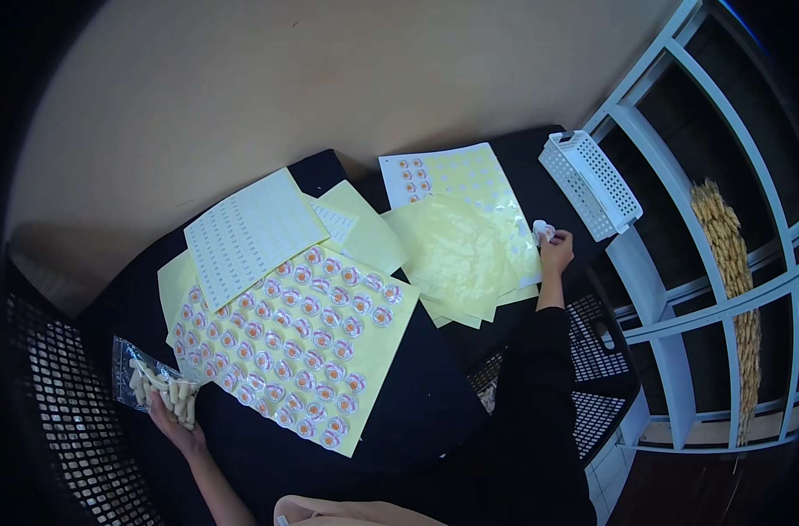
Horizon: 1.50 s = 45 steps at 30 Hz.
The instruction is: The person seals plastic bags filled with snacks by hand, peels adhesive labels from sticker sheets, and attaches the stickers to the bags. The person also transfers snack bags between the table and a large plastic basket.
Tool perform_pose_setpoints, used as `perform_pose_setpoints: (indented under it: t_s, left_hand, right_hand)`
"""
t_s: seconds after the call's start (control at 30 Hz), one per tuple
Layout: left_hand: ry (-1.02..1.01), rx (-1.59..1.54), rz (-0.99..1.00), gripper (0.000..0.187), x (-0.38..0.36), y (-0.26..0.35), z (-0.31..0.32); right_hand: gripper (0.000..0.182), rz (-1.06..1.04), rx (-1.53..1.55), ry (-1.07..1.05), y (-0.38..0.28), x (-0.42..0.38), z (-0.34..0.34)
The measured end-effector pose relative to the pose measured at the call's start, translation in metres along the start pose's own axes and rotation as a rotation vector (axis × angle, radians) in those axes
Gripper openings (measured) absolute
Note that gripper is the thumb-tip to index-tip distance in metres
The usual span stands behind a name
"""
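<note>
My left hand point(178, 430) grips a clear plastic bag point(167, 387) of pale, finger-shaped snack pieces at the near left of the dark-covered table. Between the fingers of my right hand point(555, 254) is a small white sticker point(544, 230) with a coloured print. That hand is beside the right edge of a partly used sticker sheet point(496, 182), with several round stickers left along its left side. Next to the bag lies a large yellow sheet point(377, 351) covered in rows of round clear stickers with orange centres.
A white sheet with small printed rows point(255, 232) overlaps the large sheet. Bare yellow backing papers point(447, 250) lie mid-table. A white perforated basket point(592, 184) stands far right. Black crates point(62, 394) flank the table. Right, a white metal frame point(724, 320) and dried stalks point(732, 254).
</note>
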<state>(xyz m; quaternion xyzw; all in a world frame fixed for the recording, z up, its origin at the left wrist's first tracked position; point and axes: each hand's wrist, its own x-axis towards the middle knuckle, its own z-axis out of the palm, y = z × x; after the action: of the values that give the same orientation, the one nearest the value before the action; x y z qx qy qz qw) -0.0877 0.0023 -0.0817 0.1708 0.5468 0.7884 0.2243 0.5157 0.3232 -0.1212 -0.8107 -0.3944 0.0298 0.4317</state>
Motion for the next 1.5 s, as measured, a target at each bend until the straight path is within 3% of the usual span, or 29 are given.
perform_pose_setpoints:
  t_s: [0.07,0.2,0.27,0.37,0.5,0.57,0.63,0.7,0.77,0.83,0.9,0.93,0.97,1.03,1.17,1.27,1.37,1.5]
  left_hand:
    - [-0.005,0.004,-0.014,0.035,-0.003,0.001,-0.004]
    - [0.031,0.016,0.013,0.036,-0.006,-0.002,0.001]
    - [0.070,0.020,0.029,0.036,-0.006,0.001,0.002]
    - [0.028,0.004,-0.028,0.041,-0.008,0.005,0.005]
    - [-0.081,0.012,-0.016,0.041,-0.009,0.020,0.022]
    - [-0.087,0.036,-0.025,0.039,-0.002,0.016,0.015]
    - [-0.148,0.002,-0.008,0.037,0.001,0.012,0.015]
    - [-0.147,-0.057,-0.026,0.037,0.000,0.007,0.017]
    - [-0.155,-0.185,-0.124,0.036,0.003,0.008,0.016]
    - [-0.148,-0.158,-0.114,0.035,0.002,0.015,0.021]
    - [-0.251,-0.290,-0.202,0.038,0.012,0.016,0.012]
    - [-0.404,-0.465,-0.228,0.039,0.017,0.018,0.009]
    - [-0.290,-0.533,-0.228,0.038,0.018,0.022,0.013]
    - [-0.298,-0.623,-0.216,0.036,0.024,0.023,0.004]
    - [-0.341,-0.758,-0.205,0.033,0.027,0.029,-0.003]
    - [-0.379,-0.774,-0.199,0.032,0.027,0.032,-0.004]
    - [-0.383,-0.783,-0.187,0.033,0.027,0.030,-0.004]
    - [-0.295,-0.723,-0.210,0.036,0.029,0.027,-0.002]
  right_hand:
    - [0.021,-0.072,-0.099,0.069,-0.001,-0.002,-0.001]
    - [0.019,-0.028,-0.196,-0.037,0.000,0.003,0.000]
    - [0.015,-0.116,-0.264,-0.013,-0.001,0.002,-0.001]
    - [0.016,-0.129,-0.100,-0.133,0.017,0.022,0.002]
    - [0.019,-0.156,-0.102,-0.096,0.002,0.017,-0.014]
    - [0.020,-0.290,-0.053,0.001,-0.012,0.018,-0.022]
    - [0.019,-0.401,0.166,-0.145,-0.041,0.014,-0.031]
    - [0.016,-0.535,0.127,-0.067,-0.095,-0.020,-0.050]
    - [0.015,-0.575,0.275,-0.170,-0.132,-0.038,-0.053]
    - [0.017,-0.672,0.405,-0.409,-0.173,-0.072,-0.056]
    - [0.019,-0.778,0.369,-0.538,-0.215,-0.124,-0.065]
    - [0.019,-0.851,0.349,-0.625,-0.233,-0.148,-0.067]
    - [0.019,-0.923,0.326,-0.712,-0.246,-0.171,-0.067]
    - [0.019,-1.104,0.352,-0.828,-0.266,-0.210,-0.064]
    - [0.020,-1.171,0.306,-0.991,-0.284,-0.274,-0.072]
    - [0.021,-1.316,0.093,-1.179,-0.280,-0.302,-0.092]
    - [0.024,-1.324,-0.007,-1.391,-0.273,-0.321,-0.112]
    - [0.024,-1.358,0.004,-1.386,-0.269,-0.337,-0.111]
